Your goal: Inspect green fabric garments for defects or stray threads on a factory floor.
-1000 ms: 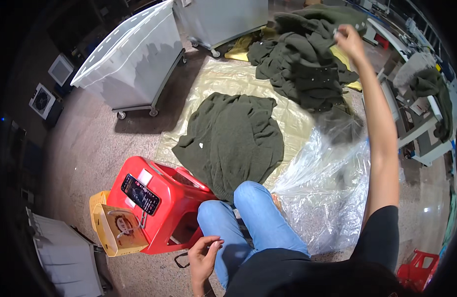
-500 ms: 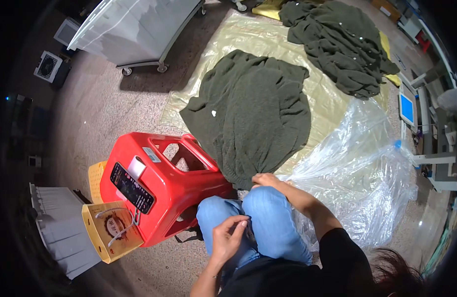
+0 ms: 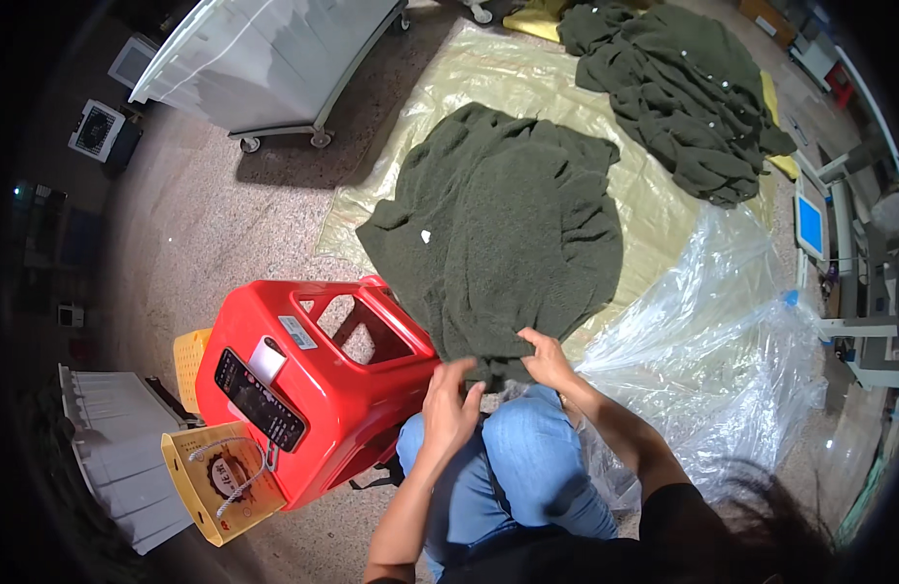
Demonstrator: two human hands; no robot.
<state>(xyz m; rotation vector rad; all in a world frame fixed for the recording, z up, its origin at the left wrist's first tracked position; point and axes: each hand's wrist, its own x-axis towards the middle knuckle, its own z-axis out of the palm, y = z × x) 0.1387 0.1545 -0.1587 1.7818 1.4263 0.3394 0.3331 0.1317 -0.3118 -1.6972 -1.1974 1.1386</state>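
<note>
Cloth (image 3: 498,224), rumpled dark-green, at near edge of yellowish plastic sheet (image 3: 459,73): apparent handling; left hand (image 3: 449,411), grip parted; right hand (image 3: 550,365), grip indeterminable; next move presumably requires pinching.

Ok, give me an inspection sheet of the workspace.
Surface: translucent yellowish plastic sheet on speckled floor.
Job's things: dark green fleecy cloth lying on the sheet; dark green cloth heap beyond.
Clutter: crumpled clear plastic film at right; red plastic stool at left, bearing a black rectangular phone.
Hands: right hand at the cloth's near edge; left hand close by, blurred; grips unclear.
Cables: none I can confirm.
Surroundings: grey rectangular wheeled bin at upper left.
</note>
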